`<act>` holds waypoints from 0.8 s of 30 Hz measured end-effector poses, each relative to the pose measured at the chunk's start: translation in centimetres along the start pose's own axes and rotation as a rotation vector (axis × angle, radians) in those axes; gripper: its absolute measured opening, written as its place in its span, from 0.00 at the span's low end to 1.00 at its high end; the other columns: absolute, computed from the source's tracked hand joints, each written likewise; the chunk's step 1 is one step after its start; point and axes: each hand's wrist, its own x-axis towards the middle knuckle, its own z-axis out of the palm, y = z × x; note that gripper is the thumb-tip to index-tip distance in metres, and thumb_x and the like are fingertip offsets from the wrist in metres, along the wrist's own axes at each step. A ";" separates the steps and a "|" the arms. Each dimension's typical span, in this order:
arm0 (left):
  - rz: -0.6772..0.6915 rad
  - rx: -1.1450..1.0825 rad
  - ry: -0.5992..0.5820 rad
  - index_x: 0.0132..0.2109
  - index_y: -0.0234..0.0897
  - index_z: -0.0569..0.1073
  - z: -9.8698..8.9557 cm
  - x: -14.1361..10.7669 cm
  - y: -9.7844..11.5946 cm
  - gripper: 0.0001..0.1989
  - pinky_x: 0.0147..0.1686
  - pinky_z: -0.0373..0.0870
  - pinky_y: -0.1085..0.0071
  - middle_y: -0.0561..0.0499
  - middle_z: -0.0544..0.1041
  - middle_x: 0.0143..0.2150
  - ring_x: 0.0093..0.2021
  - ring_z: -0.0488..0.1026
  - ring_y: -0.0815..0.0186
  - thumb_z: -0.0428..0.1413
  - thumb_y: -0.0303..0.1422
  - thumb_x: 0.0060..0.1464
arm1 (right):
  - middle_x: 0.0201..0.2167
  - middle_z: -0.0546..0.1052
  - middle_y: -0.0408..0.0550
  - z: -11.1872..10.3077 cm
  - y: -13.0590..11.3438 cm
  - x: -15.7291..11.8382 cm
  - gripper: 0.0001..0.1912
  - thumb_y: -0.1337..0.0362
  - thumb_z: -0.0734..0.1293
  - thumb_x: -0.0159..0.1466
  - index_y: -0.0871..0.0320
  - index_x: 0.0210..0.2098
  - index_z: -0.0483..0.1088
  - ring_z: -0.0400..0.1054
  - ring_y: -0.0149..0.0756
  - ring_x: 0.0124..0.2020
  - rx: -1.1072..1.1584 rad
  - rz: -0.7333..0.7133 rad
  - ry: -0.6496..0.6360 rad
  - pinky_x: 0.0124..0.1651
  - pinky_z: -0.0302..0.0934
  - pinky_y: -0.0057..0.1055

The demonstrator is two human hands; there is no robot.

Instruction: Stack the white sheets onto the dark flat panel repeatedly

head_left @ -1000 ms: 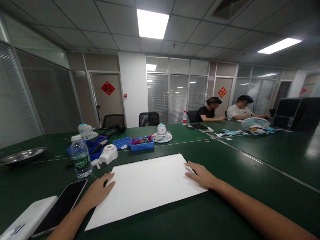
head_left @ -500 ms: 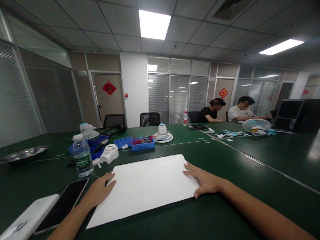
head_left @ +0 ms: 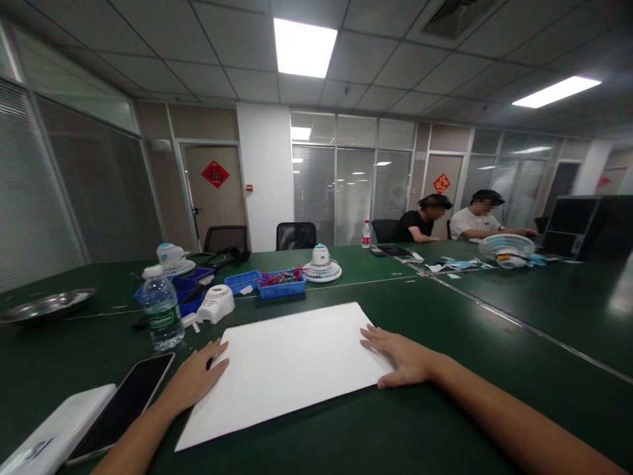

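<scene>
A blank white sheet (head_left: 291, 376) lies flat on the green table (head_left: 346, 439) in front of me, with a thin dark line along its far and near edges. My left hand (head_left: 202, 373) rests on its left edge, fingers spread and thumb on the white surface. At the right edge, my right hand (head_left: 398, 356) lies with fingers apart, the fingertips on the sheet and the thumb by its near right corner. Neither hand is closed around anything.
Left of the sheet are a smartphone (head_left: 123, 402), a white box-like object (head_left: 59, 422), a water bottle (head_left: 162, 313) and a white vented housing (head_left: 216, 303). Beyond sit blue trays (head_left: 281, 288), one with wires, and a small fan (head_left: 321, 265). Two people (head_left: 420, 221) work at far right.
The sheet's right side has shifted slightly left and its near left corner slightly right. My right thumb has moved a little left along the near right corner. My left hand has barely moved.
</scene>
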 end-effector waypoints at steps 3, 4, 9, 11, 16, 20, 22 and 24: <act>-0.020 0.034 -0.037 0.65 0.32 0.67 -0.6 -0.4 0.7 0.34 0.67 0.54 0.53 0.41 0.61 0.69 0.68 0.59 0.51 0.45 0.47 0.58 | 0.72 0.48 0.55 -0.1 -0.3 -0.1 0.52 0.39 0.71 0.54 0.51 0.70 0.51 0.39 0.55 0.72 0.011 -0.001 0.010 0.70 0.35 0.55; -0.030 0.043 -0.048 0.65 0.33 0.66 -0.8 -0.5 1.0 0.34 0.67 0.54 0.53 0.42 0.61 0.69 0.68 0.59 0.51 0.44 0.47 0.59 | 0.72 0.48 0.54 -0.1 -0.4 -0.1 0.52 0.39 0.71 0.54 0.51 0.70 0.51 0.39 0.55 0.72 0.011 0.001 0.010 0.70 0.35 0.55; -0.047 0.047 -0.055 0.65 0.35 0.67 -1.3 -0.7 1.8 0.34 0.67 0.54 0.55 0.44 0.61 0.69 0.69 0.58 0.52 0.42 0.48 0.60 | 0.72 0.48 0.55 -0.2 -0.8 -0.1 0.52 0.38 0.70 0.54 0.51 0.70 0.50 0.39 0.56 0.72 -0.019 -0.004 -0.001 0.70 0.35 0.55; -0.045 0.037 -0.063 0.66 0.34 0.66 -1.3 -0.7 2.0 0.34 0.67 0.53 0.54 0.43 0.61 0.69 0.69 0.58 0.52 0.41 0.48 0.60 | 0.72 0.48 0.56 -0.2 -0.8 0.0 0.53 0.38 0.70 0.54 0.52 0.71 0.50 0.39 0.55 0.72 -0.031 0.000 -0.011 0.70 0.35 0.55; -0.047 0.043 -0.074 0.66 0.34 0.66 -1.3 -0.8 2.0 0.33 0.67 0.53 0.51 0.42 0.59 0.70 0.69 0.57 0.50 0.41 0.48 0.61 | 0.72 0.48 0.55 0.0 -0.8 0.0 0.52 0.38 0.69 0.55 0.52 0.71 0.49 0.40 0.56 0.72 -0.019 -0.003 0.003 0.70 0.35 0.55; -0.033 0.066 -0.071 0.67 0.35 0.64 -1.0 -0.8 1.7 0.33 0.67 0.53 0.50 0.42 0.59 0.70 0.69 0.56 0.49 0.41 0.48 0.61 | 0.72 0.48 0.55 0.0 -0.9 0.0 0.53 0.37 0.69 0.55 0.52 0.71 0.49 0.39 0.56 0.72 -0.050 -0.031 -0.004 0.70 0.32 0.56; -0.020 0.067 -0.057 0.66 0.35 0.65 -0.8 -0.7 1.6 0.32 0.67 0.54 0.50 0.42 0.60 0.70 0.69 0.57 0.50 0.42 0.47 0.61 | 0.72 0.48 0.55 0.0 -1.0 0.1 0.53 0.37 0.69 0.55 0.52 0.71 0.48 0.38 0.55 0.72 -0.067 -0.047 -0.002 0.70 0.32 0.57; -0.013 0.069 -0.040 0.65 0.36 0.67 -0.6 -0.6 1.4 0.31 0.66 0.54 0.51 0.43 0.61 0.69 0.69 0.58 0.50 0.43 0.47 0.61 | 0.72 0.49 0.55 0.0 -1.1 0.1 0.52 0.37 0.68 0.56 0.52 0.71 0.49 0.39 0.55 0.72 -0.092 -0.065 0.024 0.70 0.33 0.56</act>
